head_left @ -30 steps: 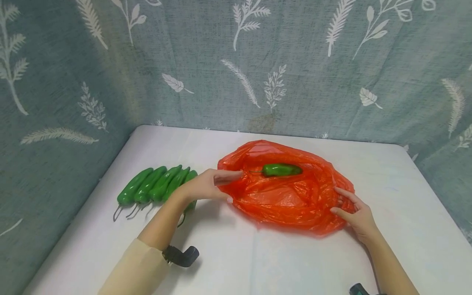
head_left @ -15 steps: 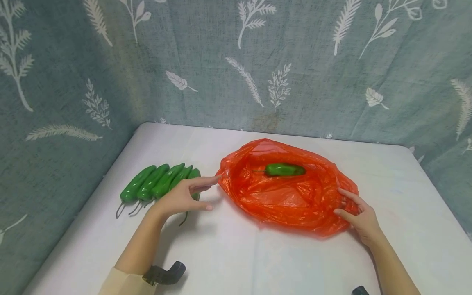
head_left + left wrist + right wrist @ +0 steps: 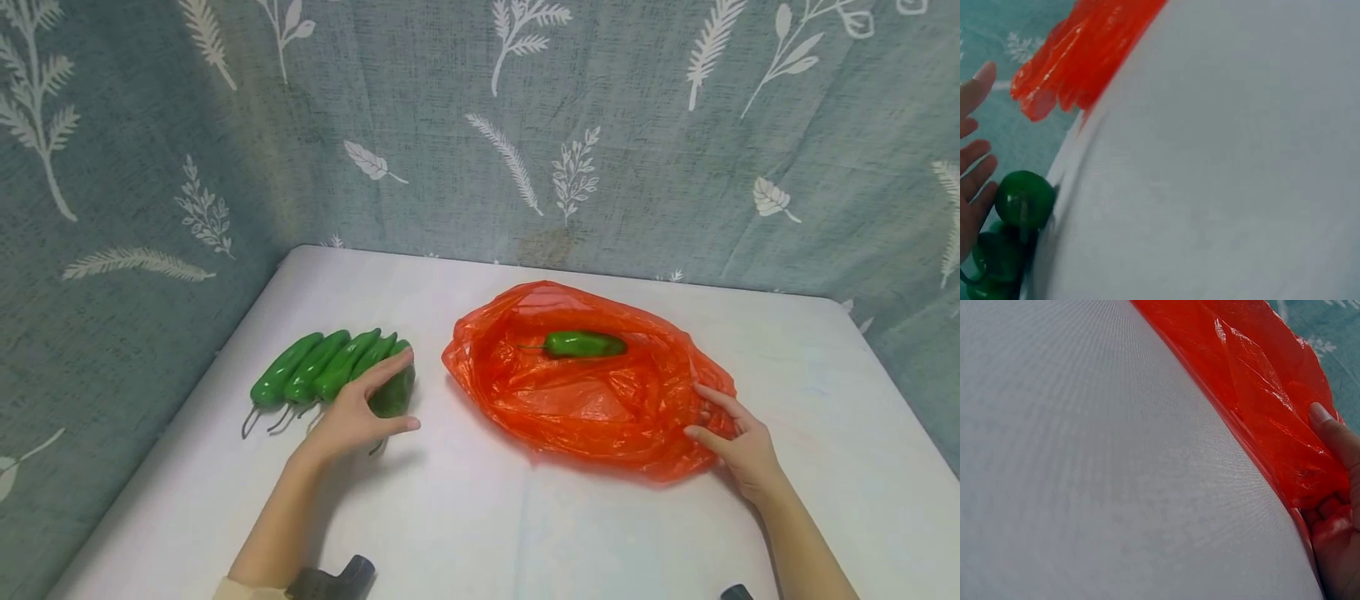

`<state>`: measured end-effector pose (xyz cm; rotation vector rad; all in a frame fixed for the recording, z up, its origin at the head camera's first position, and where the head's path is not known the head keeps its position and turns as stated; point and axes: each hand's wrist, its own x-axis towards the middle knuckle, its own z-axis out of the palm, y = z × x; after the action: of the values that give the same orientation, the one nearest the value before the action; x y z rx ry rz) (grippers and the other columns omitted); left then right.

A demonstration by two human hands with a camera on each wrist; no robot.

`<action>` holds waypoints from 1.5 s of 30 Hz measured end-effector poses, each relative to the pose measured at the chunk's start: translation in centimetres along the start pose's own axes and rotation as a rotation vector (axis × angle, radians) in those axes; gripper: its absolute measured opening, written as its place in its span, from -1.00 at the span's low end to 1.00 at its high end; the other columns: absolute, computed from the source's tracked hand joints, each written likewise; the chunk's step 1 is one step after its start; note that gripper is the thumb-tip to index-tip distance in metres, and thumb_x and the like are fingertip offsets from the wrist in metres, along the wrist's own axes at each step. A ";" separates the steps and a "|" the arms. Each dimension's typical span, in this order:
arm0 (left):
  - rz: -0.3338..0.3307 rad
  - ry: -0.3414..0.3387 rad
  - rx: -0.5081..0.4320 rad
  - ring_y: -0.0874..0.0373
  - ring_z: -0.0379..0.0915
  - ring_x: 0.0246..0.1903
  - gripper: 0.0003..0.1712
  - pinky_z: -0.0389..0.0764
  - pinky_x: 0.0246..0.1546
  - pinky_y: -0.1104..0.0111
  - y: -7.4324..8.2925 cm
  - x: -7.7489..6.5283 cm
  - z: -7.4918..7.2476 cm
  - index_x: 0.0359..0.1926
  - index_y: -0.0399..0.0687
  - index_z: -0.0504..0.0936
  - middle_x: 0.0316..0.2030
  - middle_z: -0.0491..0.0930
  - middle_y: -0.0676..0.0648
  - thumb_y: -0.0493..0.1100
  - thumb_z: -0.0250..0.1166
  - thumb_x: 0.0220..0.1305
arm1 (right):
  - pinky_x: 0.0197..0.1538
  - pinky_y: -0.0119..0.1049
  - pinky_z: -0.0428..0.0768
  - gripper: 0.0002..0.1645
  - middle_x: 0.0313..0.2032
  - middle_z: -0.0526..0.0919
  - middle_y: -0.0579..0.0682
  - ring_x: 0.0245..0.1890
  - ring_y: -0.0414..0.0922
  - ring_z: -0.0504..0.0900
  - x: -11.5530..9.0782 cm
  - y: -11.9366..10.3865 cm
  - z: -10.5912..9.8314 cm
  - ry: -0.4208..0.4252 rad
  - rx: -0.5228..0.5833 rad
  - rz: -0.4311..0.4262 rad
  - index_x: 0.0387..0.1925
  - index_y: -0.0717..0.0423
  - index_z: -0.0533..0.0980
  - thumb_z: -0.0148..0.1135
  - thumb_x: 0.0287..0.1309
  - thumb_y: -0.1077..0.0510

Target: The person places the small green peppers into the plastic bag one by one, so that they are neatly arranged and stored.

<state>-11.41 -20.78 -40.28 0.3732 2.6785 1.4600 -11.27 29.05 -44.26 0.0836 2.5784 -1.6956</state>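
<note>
Several green chili peppers (image 3: 281, 368) lie side by side on the left of the table, stems toward me. My left hand (image 3: 352, 421) is over the rightmost pepper (image 3: 397, 396), thumb and fingers spread apart and nothing gripped. In the left wrist view, its fingertips come close to a pepper (image 3: 1025, 200); contact is unclear. A red plastic bag (image 3: 585, 408) lies with its mouth spread wide, and one green pepper (image 3: 585, 343) rests inside. At the bag's right edge my right hand (image 3: 738, 450) holds the plastic between thumb and fingers, the fingers partly behind it.
The white table (image 3: 465, 525) carries the peppers and the bag. A patterned green cloth (image 3: 450, 125) rises along its back and left side. Black wrist devices (image 3: 333, 579) show at the bottom edge.
My left hand has drawn back from inside the bag's left edge, moving left to the rightmost pepper. The right hand stays on the bag. The view has shifted slightly.
</note>
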 end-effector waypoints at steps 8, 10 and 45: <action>-0.029 0.105 0.026 -0.09 -0.11 0.43 0.04 0.15 0.27 -0.16 -0.6 0.0 0.8 0.43 0.08 0.17 0.45 0.05 0.00 -0.03 0.51 -0.06 | -0.13 -0.63 0.52 -0.28 0.06 0.30 -0.41 -0.01 -0.47 0.33 -0.1 -0.1 0.0 -0.005 0.014 -0.012 0.37 -0.13 0.24 0.24 0.20 0.05; -0.032 0.130 0.020 -0.09 -0.12 0.43 0.06 0.15 0.28 -0.13 -0.6 0.1 1.0 0.44 0.06 0.15 0.45 0.03 -0.03 -0.04 0.51 -0.05 | -0.13 -0.63 0.52 -0.28 0.06 0.30 -0.41 -0.01 -0.47 0.33 -0.1 -0.1 0.0 -0.006 0.019 -0.014 0.37 -0.13 0.25 0.24 0.20 0.06; -0.078 0.268 0.141 -0.22 0.02 0.37 -0.11 0.16 0.29 -0.10 -2.2 1.3 5.4 0.42 -0.17 0.14 0.42 0.07 -0.22 -0.23 0.33 0.09 | -0.13 -0.63 0.52 -0.28 0.10 0.29 -0.41 0.01 -0.51 0.33 0.0 0.3 0.1 -0.016 0.020 -0.028 0.37 -0.12 0.25 0.24 0.20 0.07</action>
<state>-12.14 -17.15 -45.01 0.0834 2.9761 1.3932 -11.26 29.06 -44.61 0.0347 2.5635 -1.7251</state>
